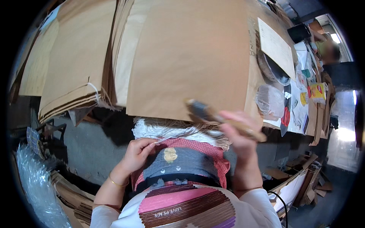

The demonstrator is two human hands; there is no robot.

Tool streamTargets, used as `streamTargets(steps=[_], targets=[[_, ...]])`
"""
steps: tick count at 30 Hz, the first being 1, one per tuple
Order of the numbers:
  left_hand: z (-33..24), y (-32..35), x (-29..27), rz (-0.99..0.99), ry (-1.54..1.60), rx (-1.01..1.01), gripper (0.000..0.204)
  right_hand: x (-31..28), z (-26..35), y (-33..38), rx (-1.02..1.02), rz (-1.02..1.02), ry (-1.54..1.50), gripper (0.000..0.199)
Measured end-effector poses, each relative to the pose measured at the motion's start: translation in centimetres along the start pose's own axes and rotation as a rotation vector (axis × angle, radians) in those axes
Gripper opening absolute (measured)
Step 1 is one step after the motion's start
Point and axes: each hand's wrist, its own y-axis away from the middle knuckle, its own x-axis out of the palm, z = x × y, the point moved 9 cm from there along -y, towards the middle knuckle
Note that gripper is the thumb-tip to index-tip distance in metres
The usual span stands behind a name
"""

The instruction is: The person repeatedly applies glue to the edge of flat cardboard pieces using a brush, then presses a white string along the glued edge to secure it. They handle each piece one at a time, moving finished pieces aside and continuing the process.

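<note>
My right hand (pixel 241 135) is closed around the wooden handle of a brush (pixel 201 111), whose dark head hangs over the near edge of a large brown paper sheet (pixel 186 57). The brush is somewhat smeared by motion. At the lower left, my left hand (pixel 138 154) pinches the end of a thin white string between thumb and fingers. That string comes from a bundle of white strings (pixel 152 131) lying across my lap, just below the sheet's near edge. A red checked cloth and a grey apron (pixel 194 161) lie under the bundle.
Stacked brown paper bags (pixel 76 64) with white cord stand left. On the right are a basin (pixel 270 66) partly covered by a pale board, a plastic-wrapped bundle (pixel 270 100) and a red-handled knife (pixel 285 117). Clear plastic wrap (pixel 42 190) fills the lower left. Another person is far right.
</note>
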Motion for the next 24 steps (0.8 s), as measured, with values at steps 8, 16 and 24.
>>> streamTargets(steps=[8, 16, 24], targets=[[-6.2, -1.6, -0.7, -0.236, -1.163, 0.425, 0.008, 9.5, 2.3, -2.9, -0.263, 0.231, 0.119, 0.018], [-4.1, -4.0, -0.2, -0.199, -1.211, 0.406, 0.013, 10.2, 1.8, -3.1, -0.084, 0.225, 0.095, 0.012], [-4.4, -4.2, 0.5, -0.183, -1.268, 0.397, 0.011, 3.9, -4.2, -0.1, 0.326, -0.027, 0.050, 0.008]])
